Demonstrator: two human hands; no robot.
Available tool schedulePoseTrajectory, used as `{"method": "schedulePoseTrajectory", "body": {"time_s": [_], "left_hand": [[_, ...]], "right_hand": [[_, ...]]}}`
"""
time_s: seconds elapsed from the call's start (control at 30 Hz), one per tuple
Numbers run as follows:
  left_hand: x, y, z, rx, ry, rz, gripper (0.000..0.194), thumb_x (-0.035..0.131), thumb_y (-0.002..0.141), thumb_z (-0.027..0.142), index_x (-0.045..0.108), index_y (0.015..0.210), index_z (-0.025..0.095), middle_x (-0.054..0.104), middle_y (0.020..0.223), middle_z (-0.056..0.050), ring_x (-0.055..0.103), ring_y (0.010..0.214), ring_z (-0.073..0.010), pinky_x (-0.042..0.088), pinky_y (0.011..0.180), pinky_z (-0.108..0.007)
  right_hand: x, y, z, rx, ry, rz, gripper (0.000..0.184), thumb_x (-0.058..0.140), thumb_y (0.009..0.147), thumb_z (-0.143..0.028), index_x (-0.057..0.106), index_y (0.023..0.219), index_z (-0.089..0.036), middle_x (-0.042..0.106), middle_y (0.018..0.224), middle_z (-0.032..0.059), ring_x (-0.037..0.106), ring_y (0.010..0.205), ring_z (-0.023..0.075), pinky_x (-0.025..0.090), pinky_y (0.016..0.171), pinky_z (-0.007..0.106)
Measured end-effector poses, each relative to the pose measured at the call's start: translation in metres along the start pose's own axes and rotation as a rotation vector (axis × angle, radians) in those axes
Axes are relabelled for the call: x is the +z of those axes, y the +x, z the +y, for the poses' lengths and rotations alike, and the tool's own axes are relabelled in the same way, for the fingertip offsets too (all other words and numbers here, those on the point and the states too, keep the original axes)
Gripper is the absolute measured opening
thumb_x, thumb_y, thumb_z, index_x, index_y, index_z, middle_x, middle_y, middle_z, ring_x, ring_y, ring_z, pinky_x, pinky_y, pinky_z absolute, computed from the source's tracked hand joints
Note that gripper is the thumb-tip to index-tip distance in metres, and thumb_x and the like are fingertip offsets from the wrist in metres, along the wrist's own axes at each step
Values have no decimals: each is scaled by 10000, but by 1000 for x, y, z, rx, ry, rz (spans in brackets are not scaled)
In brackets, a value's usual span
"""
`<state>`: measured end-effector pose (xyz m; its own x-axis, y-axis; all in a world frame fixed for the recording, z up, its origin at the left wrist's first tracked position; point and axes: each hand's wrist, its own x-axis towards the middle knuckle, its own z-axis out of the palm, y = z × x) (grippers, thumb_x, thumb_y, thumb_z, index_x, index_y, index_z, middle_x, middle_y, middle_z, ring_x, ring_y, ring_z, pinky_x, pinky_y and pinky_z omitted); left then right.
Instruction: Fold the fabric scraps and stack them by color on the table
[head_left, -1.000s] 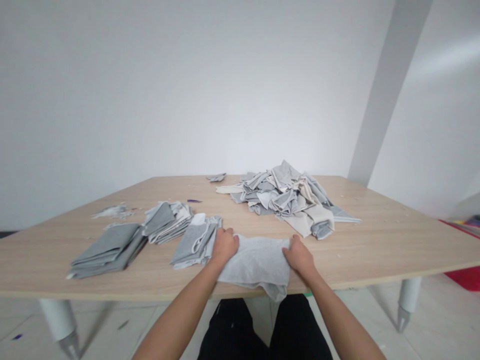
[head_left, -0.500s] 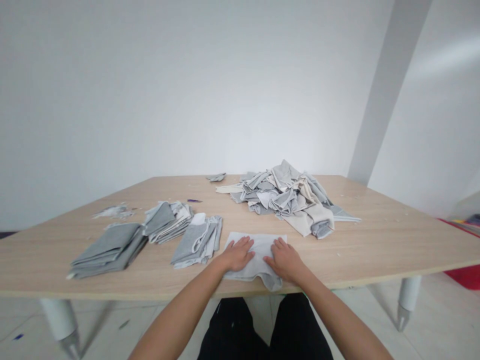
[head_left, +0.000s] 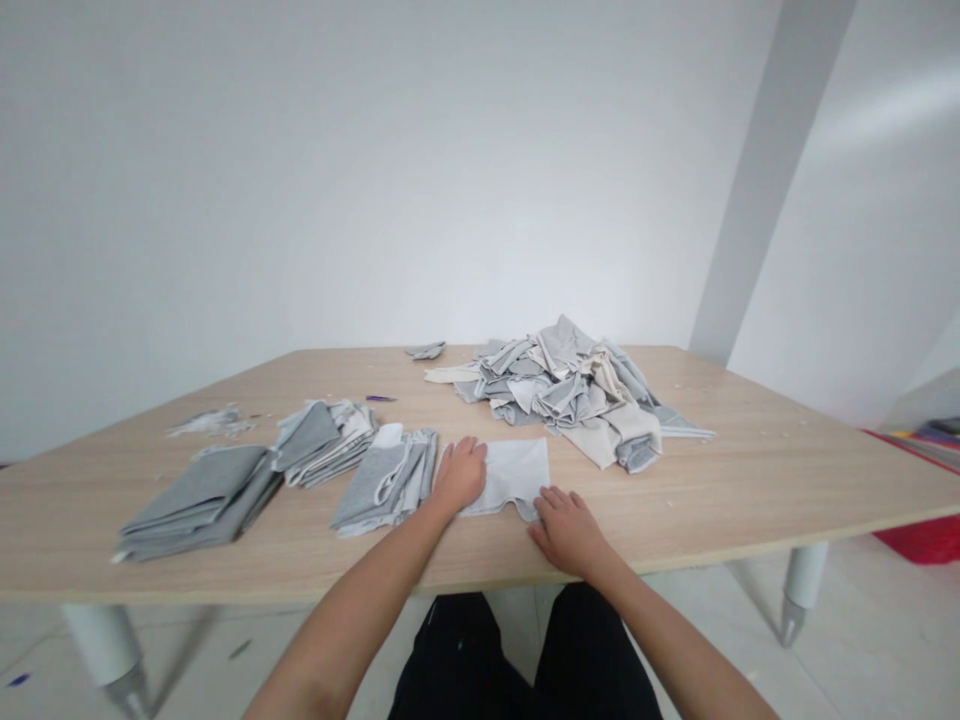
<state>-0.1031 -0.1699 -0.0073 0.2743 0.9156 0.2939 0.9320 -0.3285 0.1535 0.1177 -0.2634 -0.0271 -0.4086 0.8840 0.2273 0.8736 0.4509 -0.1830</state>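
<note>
A light grey piece of cloth [head_left: 519,464] lies on the table in front of me, its near edge rippled. My left hand [head_left: 460,474] rests palm down on the cloth's left side, fingers stretched out and covering that edge. At the near right corner, my right hand [head_left: 568,530] is spread low over the table, its fingertips touching the cloth's edge. Just left of my left hand sits a folded stack of grey cloth pieces [head_left: 386,485] with a white strip on top.
A heaped pile of grey and beige cloth [head_left: 570,385] stands further back. To the left are a neat grey stack [head_left: 199,495], another folded stack [head_left: 322,445] and white scraps [head_left: 214,422]. A small dark purple tool [head_left: 380,398] and a small grey cloth [head_left: 426,351] lie behind.
The cloth has moved away from the table's front edge, and my left hand has gone forward to its left side. My right hand has slid toward the cloth's near right corner.
</note>
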Motion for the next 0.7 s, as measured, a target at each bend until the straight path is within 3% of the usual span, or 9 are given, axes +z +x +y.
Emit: {"method": "schedulePoseTrajectory", "body": {"time_s": [0.13,0.33,0.47,0.7], "left_hand": [[-6,-7,18,194,-42,19,279,440,879,194,634,1080,188,590,1207,-130,449,1242,-245,283,1086,-404],[1,-18,48,416,-108,-50,190,547,844,301,687,940,218,670,1035,-68,531,1133,-236,368,1009,-369],[10,-21,54,416,-128,-59,232,604,797,349,685,962,206,675,1016,-66,579,1020,-237,421,921,-353],[18,-19,57,315,-150,-45,293,423,893,279,701,882,190,695,947,-78,613,917,-214,440,837,-320]], "right_hand": [[4,1,2,4,25,63,339,446,904,-311,592,1176,-170,521,1365,148,396,1310,277,246,1073,451],[13,1,11,12,126,152,273,517,850,-299,670,1033,-167,595,1280,118,488,1228,257,306,1059,387],[20,1,16,14,154,196,235,540,819,-260,685,973,-158,601,1271,130,494,1226,265,326,1060,391],[24,3,18,-44,182,251,137,537,788,-153,657,851,-171,601,1270,130,466,1257,261,341,1066,412]]}}
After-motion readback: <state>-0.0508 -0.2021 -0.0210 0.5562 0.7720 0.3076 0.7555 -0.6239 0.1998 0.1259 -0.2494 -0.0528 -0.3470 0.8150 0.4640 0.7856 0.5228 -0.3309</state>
